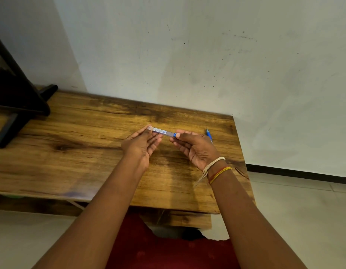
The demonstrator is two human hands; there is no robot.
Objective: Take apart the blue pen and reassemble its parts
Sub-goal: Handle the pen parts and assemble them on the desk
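I hold a clear pen barrel (162,132) with a printed label and a blue end level above the wooden table (87,136). My left hand (142,144) pinches its left end between thumb and fingers. My right hand (195,147) grips the blue end at the right. A second blue pen part (209,135) with a pointed tip lies on the table just behind my right hand, partly hidden by it.
A dark stand with splayed feet (19,101) occupies the table's far left. A white wall rises behind the table. The table's right edge (241,152) drops to a tiled floor. Red cloth (168,249) covers my lap below the front edge.
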